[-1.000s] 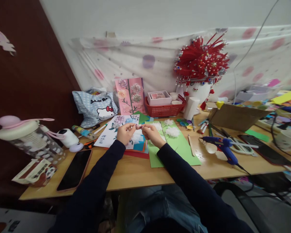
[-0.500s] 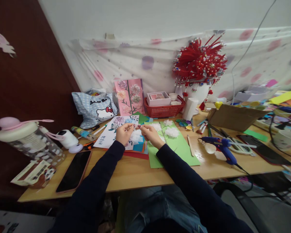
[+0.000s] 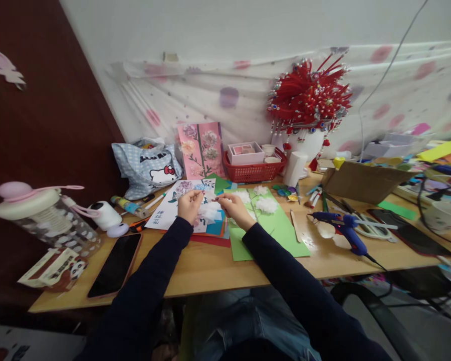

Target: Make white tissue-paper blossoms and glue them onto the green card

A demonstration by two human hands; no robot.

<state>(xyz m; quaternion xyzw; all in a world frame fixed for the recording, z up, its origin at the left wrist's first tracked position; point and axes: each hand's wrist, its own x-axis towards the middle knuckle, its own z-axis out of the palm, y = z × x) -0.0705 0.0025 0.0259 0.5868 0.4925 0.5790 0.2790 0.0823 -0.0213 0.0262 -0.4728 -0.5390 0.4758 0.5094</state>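
Note:
Above the papers, my left hand [image 3: 190,206] is closed in a pinch, its fingertips pointing right. Facing it, my right hand [image 3: 235,208] also pinches, with a narrow gap between the two. What the fingertips hold is too small to make out. Below and between the hands is a sheer white piece [image 3: 209,213], over a white sheet with printed flowers [image 3: 165,213] and coloured papers. Under my right hand lies a light green card [image 3: 281,233] bearing fluffy white flowers [image 3: 266,204].
A blue glue gun [image 3: 348,235] and a wooden stick [image 3: 295,225] lie to the right. Behind are a red basket [image 3: 248,174] and a pink flower card [image 3: 200,150]. A phone [image 3: 115,265] and a water bottle [image 3: 56,220] stand at left, beside a milk carton [image 3: 54,271].
My hands have drawn slightly apart: the fingertips were nearly touching before. The left hand has shifted a little to the left, the right hand barely at all.

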